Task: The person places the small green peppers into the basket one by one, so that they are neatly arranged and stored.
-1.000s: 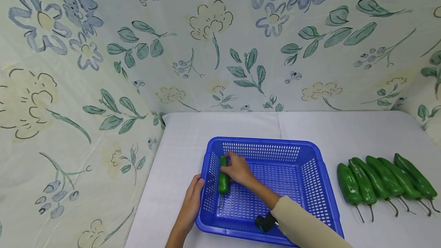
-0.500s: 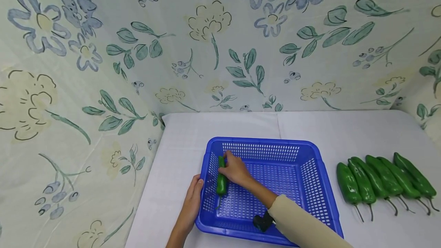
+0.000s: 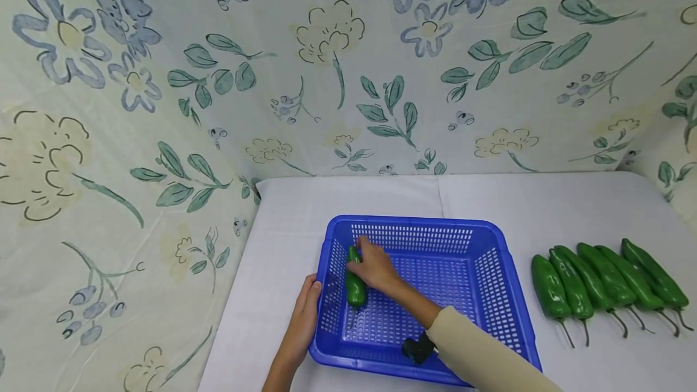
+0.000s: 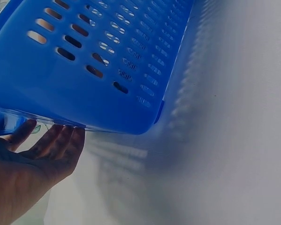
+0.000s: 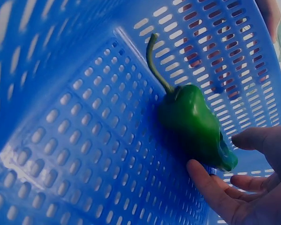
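In the head view a blue plastic basket (image 3: 492, 228) with slotted walls stands on the white tabletop. My left hand (image 3: 306, 313) holds its left rim; in the left wrist view the fingers (image 4: 60, 145) meet the outer wall below the rim. A glossy green pepper (image 5: 189, 124) lies along the basket's left side, its stem towards me. My right hand (image 3: 376, 266) is around its narrow far end. In the right wrist view the thumb (image 5: 253, 139) stands slightly off the pepper on one side, and a nearly straight finger (image 5: 210, 185) touches it on the other.
Several green peppers (image 3: 572, 292) lie in a row on the white cloth (image 3: 490, 192), right of the basket. A black device (image 3: 418, 349) on my right wrist hangs over the basket's near side. Floral cloth (image 3: 348, 95) rises behind the table.
The pepper has shifted and turned slightly to the right on the basket floor over the last half second. My right hand has moved very little; the left hand stays at the rim.
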Action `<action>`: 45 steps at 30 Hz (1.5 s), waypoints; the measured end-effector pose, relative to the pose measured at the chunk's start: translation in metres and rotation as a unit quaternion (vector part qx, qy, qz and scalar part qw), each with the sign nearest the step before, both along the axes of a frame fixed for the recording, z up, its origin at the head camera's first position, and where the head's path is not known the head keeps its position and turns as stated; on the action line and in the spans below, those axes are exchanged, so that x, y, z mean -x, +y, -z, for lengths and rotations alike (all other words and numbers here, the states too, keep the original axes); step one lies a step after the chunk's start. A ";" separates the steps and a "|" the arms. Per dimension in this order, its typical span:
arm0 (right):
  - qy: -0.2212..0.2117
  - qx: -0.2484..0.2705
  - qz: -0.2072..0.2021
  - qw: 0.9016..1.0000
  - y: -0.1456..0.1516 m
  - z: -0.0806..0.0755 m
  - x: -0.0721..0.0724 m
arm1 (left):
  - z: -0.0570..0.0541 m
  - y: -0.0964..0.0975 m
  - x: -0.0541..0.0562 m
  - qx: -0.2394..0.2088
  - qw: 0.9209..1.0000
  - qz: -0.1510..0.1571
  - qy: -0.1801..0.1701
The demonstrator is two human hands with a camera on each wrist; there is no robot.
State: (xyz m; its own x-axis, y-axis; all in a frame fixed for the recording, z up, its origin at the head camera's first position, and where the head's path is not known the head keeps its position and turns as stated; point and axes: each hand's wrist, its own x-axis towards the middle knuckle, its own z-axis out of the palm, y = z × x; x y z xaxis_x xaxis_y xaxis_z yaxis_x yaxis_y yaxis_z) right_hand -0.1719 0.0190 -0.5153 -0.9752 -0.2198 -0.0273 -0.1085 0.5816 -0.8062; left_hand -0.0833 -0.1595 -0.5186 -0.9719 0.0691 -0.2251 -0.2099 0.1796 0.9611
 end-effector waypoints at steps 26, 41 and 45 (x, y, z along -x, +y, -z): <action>-0.019 -0.085 -0.018 0.996 0.054 -0.049 0.009 | 0.000 0.001 -0.001 0.003 1.000 -0.008 0.006; 0.025 -0.052 0.018 0.998 0.151 -0.097 0.004 | -0.002 0.003 -0.004 0.005 1.000 -0.012 0.010; 0.033 -0.064 0.045 0.996 0.178 -0.109 0.000 | -0.001 0.002 -0.004 0.005 1.000 -0.012 0.010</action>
State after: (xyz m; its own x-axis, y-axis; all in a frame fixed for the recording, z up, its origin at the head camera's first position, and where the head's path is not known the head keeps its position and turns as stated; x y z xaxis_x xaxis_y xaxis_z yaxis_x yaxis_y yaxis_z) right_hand -0.1718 0.1972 -0.4063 -0.9912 -0.1311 0.0156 -0.1024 0.6885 -0.7180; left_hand -0.0795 -0.1572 -0.5172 -0.9774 0.0427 -0.2069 -0.1958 0.1839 0.9632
